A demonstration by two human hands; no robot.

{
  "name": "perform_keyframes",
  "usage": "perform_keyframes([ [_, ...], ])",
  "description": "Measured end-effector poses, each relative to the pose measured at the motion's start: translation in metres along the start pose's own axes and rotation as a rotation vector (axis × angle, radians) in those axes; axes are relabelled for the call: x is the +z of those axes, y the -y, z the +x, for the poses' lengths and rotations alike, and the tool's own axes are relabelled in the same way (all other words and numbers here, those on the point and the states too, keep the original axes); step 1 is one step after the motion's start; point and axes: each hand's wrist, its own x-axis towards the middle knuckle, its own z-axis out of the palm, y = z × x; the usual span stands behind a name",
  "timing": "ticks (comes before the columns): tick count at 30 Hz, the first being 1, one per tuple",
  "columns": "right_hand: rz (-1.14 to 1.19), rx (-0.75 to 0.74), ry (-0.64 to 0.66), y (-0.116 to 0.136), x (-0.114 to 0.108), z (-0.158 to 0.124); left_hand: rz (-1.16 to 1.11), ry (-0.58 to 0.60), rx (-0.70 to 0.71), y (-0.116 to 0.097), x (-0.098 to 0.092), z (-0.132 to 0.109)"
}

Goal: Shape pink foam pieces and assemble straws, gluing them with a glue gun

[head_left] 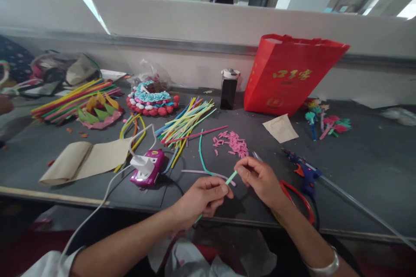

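One thin pale-green strip is pinched between both hands just above the table's near edge: the left hand is closed on its lower end, the right hand's fingertips on its upper end, short and straight.

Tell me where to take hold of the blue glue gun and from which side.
Grip the blue glue gun by its handle, probably from above and the near side with the right hand. It lies flat on the table, nozzle pointing away to the left, and its cord trails off to the right, so the nozzle end is best avoided.
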Motion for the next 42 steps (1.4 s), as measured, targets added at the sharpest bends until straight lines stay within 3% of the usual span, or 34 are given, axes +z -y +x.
perform_keyframes([
  [4, 0.181, 0.103, -0.006, -0.009, 0.004, 0.003, 0.07, -0.001, -0.018, 0.01, 0.0, -0.001],
  [8, 0.041, 0.051, -0.05, -0.007, 0.012, 0.002, 0.285, -0.015, 0.056, 0.006, -0.007, -0.002],
  [11, -0.137, -0.011, -0.103, -0.007, 0.013, 0.004, 0.66, -0.119, 0.226, -0.012, -0.021, -0.002],
  [14, -0.244, -0.047, -0.038, -0.012, 0.013, 0.006, 1.156, -0.283, 0.456, -0.025, -0.04, 0.001],
  [19, -0.644, -0.147, 0.08, -0.018, 0.022, 0.001, 1.606, -0.409, 0.594, -0.019, -0.059, 0.013],
  [25, -0.935, -0.197, 0.123, -0.017, 0.027, -0.005, 1.624, -0.381, 0.585, -0.011, -0.06, 0.017],
  [30, -0.899, -0.153, 0.122, -0.022, 0.022, -0.003, 1.644, -0.362, 0.566, -0.013, -0.057, 0.017],
  [35, -0.967, -0.204, 0.175, -0.019, 0.024, -0.006, 1.686, -0.35, 0.557, -0.013, -0.057, 0.018],
  [42, -1.019, -0.081, 0.354, 0.0, 0.015, -0.011, 1.71, -0.381, 0.559, -0.015, -0.065, 0.02],
])
